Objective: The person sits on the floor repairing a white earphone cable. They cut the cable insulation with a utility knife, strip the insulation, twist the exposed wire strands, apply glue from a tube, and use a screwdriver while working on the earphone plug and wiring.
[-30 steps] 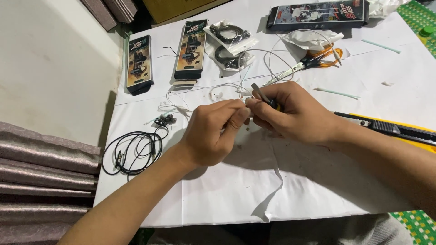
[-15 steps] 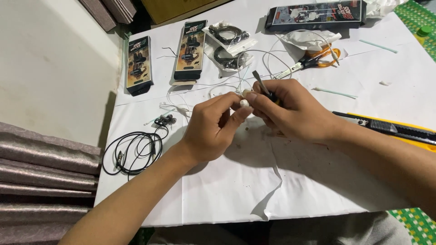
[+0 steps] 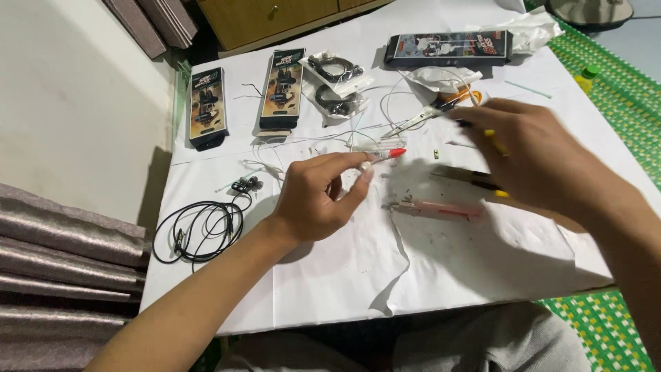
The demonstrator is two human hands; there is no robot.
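- The left hand (image 3: 317, 200) is being held just above the white sheet (image 3: 385, 289), with thumb and forefinger pinched narrow on a thin red-tipped piece (image 3: 394, 153). The piece is being pointed out past the fingertips, toward the right hand.
- A pink tool (image 3: 441, 209) is being left flat on the sheet just beyond the left fingertips, below the right hand, touched by neither hand.
- The right hand (image 3: 530, 158) is being blurred by motion over a utility knife (image 3: 475, 180). A yellow stick is being glimpsed at its fingers, but whether anything is being gripped cannot be told.
- By judgement, a step of fine work on the pinched piece is being carried out, with a tool being sought by the right hand. For whatever follows, a steady pinch and a clean grasp of one tool among several close neighbours are being called for.
- A coiled black cable (image 3: 200, 231) is being left on the outer side of the left wrist.
- Scissors (image 3: 430, 114) are being left beyond both hands, and further off, packaged boxes (image 3: 282, 86) are being kept in a row.
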